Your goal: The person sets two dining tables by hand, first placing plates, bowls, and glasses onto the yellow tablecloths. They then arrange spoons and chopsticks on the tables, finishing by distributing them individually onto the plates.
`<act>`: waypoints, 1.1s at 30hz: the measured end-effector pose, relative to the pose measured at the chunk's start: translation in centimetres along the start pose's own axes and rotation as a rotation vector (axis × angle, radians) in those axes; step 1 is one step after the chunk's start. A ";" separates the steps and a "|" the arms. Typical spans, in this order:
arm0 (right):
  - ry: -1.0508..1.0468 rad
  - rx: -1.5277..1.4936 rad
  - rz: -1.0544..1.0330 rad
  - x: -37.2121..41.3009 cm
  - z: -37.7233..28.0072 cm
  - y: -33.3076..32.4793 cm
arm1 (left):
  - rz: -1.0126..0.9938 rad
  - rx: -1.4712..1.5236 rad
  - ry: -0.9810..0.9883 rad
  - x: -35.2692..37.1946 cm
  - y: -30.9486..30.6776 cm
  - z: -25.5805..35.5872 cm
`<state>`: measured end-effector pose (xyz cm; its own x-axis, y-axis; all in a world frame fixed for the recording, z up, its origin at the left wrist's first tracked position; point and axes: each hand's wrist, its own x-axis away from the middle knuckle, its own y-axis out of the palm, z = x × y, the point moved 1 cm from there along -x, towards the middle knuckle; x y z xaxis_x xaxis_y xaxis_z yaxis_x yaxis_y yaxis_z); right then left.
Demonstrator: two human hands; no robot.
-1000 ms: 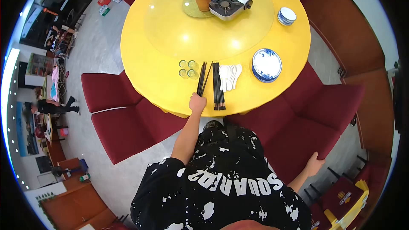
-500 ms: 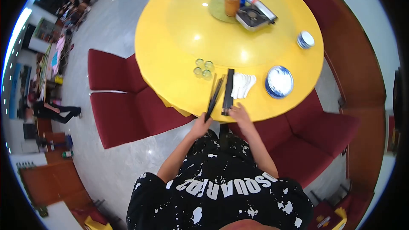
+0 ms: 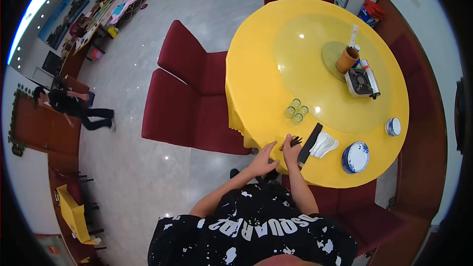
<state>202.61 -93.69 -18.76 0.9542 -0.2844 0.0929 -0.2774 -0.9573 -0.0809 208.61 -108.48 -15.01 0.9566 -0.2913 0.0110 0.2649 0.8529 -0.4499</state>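
At the near edge of the round yellow table (image 3: pixel 256 44), my right hand (image 3: pixel 291 151) is closed around a bunch of dark chopsticks (image 3: pixel 296 141), whose ends poke out of the fist. My left hand (image 3: pixel 263 161) is just to its left, fingers apart and holding nothing. Right of my right hand lies a long black strip (image 3: pixel 310 144), with white spoons (image 3: pixel 323 145) fanned beside it. Several clear glasses (image 3: pixel 297 110) stand beyond my hands. Farther right is a stack of blue-and-white plates (image 3: pixel 355 157).
A portable stove (image 3: pixel 360 83) and a brown cup (image 3: pixel 348 59) stand on the table's glass turntable. Blue-and-white bowls (image 3: pixel 392 126) sit near the right edge. Red chairs (image 3: pixel 170 111) flank the table. Another person (image 3: pixel 74 106) walks at the far left.
The view has swung left. The chopsticks have passed from my left hand to my right hand, and my left hand has opened. The other person has changed stance.
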 end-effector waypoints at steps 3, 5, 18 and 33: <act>-0.165 0.237 -0.001 0.6 2.8 1.1 | -0.018 0.006 0.046 -1.5 -1.9 1.6; -0.066 0.116 -0.105 0.6 5.6 1.5 | -0.013 0.013 0.102 -2.8 -1.2 2.0; 0.047 0.133 -0.549 4.3 -4.6 -8.1 | -0.175 0.649 -0.580 -9.5 -0.4 7.3; 0.191 0.769 0.718 -3.9 6.9 -14.4 | 0.073 1.011 -0.789 -5.2 -1.4 7.2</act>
<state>203.65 -78.45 -24.80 0.5440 -0.8355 -0.0769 -0.5583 -0.2920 -0.7766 204.19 -105.03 -8.02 0.6934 -0.1917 0.6945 -0.1488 0.9051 0.3984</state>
